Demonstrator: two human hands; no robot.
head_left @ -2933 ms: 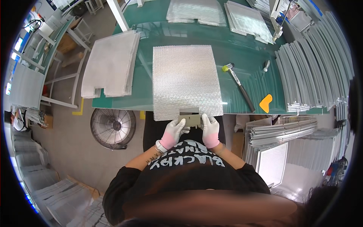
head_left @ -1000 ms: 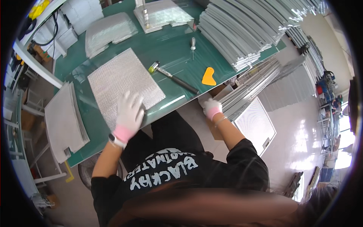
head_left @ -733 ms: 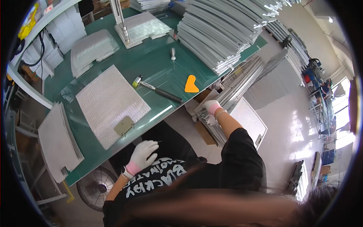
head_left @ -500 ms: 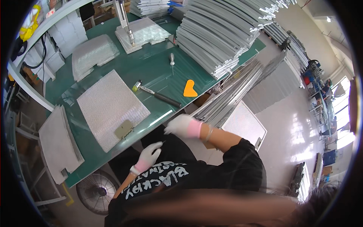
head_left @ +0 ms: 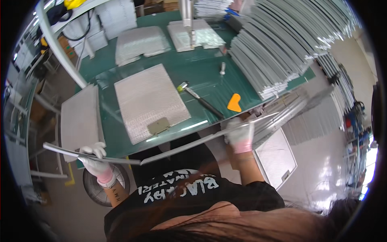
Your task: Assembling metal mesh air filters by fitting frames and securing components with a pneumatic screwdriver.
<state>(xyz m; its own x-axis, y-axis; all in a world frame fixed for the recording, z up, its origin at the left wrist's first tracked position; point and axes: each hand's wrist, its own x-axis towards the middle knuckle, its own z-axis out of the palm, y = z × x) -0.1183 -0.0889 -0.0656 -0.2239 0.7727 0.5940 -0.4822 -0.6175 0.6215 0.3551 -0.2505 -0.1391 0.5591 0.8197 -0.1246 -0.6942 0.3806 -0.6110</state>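
A long, narrow grey metal strip (head_left: 181, 149) stretches across in front of my body, bent at an angle near my lap. My left hand (head_left: 95, 161), in a white glove with a pink cuff, is closed round its left length beside the table corner. Farther right, my right hand (head_left: 240, 136), gloved alike and a little blurred, grips the strip near the table's front edge. Beyond the strip, a silvery mesh sheet (head_left: 151, 97) lies flat on the green table (head_left: 201, 86). A small olive-grey plate (head_left: 159, 126) rests on the sheet's near edge.
A hammer (head_left: 203, 103), an orange scraper (head_left: 234, 103) and a white-handled tool (head_left: 222, 68) lie on the table. Tall stacks of grey strips (head_left: 274, 52) rise at right. Sheet stacks (head_left: 80, 117) stand at left. A floor fan (head_left: 94, 187) sits below; more strips (head_left: 278, 117) lean at right.
Both hands were free of the strip; now they hold it across my front. My left hand has moved left and my right hand rightward. The view has shifted, so the table appears farther right.
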